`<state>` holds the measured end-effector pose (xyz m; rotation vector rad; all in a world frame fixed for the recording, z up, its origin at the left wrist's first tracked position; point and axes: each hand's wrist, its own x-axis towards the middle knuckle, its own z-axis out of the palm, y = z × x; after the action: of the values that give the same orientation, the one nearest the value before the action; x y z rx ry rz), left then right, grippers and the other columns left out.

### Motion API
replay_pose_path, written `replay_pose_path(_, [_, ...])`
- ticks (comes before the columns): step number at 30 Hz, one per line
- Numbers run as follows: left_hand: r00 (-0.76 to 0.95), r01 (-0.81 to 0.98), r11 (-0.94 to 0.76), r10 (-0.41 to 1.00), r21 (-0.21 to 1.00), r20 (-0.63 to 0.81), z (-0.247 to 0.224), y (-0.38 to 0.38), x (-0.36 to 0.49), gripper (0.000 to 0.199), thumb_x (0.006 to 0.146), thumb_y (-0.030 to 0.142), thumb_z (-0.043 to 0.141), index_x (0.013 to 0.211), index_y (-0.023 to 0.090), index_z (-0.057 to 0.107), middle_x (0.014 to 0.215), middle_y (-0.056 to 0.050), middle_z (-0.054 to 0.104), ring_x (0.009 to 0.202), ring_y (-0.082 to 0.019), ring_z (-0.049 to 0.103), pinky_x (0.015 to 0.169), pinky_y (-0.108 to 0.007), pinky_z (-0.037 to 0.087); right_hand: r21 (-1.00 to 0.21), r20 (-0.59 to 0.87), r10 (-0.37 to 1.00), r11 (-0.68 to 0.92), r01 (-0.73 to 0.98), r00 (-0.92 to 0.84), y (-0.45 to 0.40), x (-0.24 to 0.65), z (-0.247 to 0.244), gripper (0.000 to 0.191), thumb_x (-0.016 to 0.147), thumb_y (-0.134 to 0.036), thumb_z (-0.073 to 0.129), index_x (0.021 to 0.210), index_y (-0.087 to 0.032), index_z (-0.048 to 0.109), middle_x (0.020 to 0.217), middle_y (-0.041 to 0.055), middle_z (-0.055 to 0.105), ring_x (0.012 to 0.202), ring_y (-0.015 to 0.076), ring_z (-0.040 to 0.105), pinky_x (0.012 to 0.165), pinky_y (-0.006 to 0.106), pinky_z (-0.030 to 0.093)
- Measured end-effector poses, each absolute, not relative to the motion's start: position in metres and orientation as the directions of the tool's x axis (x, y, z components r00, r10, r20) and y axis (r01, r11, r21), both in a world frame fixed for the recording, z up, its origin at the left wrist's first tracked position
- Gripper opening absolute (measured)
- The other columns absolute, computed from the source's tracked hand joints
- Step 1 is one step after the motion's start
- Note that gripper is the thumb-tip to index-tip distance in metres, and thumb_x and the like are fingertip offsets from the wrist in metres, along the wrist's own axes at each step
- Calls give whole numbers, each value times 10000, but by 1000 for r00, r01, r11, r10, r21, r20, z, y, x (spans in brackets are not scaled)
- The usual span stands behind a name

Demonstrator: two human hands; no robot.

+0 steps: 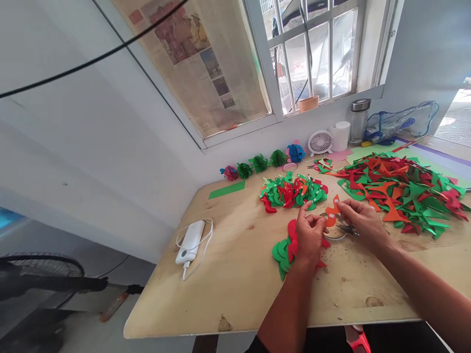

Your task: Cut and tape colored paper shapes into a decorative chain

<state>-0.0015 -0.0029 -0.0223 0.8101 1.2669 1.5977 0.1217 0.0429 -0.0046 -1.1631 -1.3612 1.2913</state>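
Observation:
An orange paper cutout point(331, 219) with a narrow middle is stretched between my two hands, with small white patches on its face. My left hand point(309, 234) pinches its lower left edge between thumb and fingers. At its upper right end, the fingertips of my right hand point(362, 221) close on the paper. Below the cutout, a metal-bladed tool, perhaps scissors point(346, 229), lies by a pale ring like a tape roll point(336, 238), both partly hidden. Red and green paper cutouts point(282, 255) lie under and beside my left wrist.
A heap of red and green cutouts with white spots point(290, 191) lies beyond my hands. Paper scraps point(405, 191) pile up at right. A white power bank point(190, 241) with cable rests at left. Paper flowers point(259, 163), a small fan point(320, 143) and a glass bottle point(359, 121) line the wall.

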Motion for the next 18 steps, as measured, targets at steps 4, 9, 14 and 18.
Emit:
replay_pose_path(4, [-481,-305,-81,873,949,-80,-22,2,-15,593,673,274,680,1216,146,479,626,38,595,420,-68,506,442,-184,395,-999,8,996,11,32,-93,48,123,-8,280,717,-460,602,703,-180,600,561,-23,495,480,92,401,441,232,314])
replay_pose_path(9, [-623,-305,-90,772,948,-127,-1,27,-43,544,673,270,681,1168,150,493,624,40,581,427,-76,537,417,-173,373,-999,11,993,15,34,-115,50,123,-10,268,709,-444,591,715,-177,606,542,-25,476,475,100,400,431,237,314])
replay_pose_path(14, [-652,-291,22,727,956,-215,14,59,-60,560,770,178,577,1292,141,378,751,-12,623,465,-96,589,411,-186,407,-999,10,994,15,48,-112,50,124,-8,264,701,-436,589,683,-173,592,550,-13,496,461,95,404,414,232,307])
replay_pose_path(18, [-659,-188,81,729,979,-186,-1,51,-68,580,755,138,582,1301,173,388,929,-66,636,432,-67,570,368,-169,365,-1000,-12,995,-11,15,-102,49,125,-5,231,696,-405,587,701,-174,596,553,-17,496,474,94,403,432,230,317])
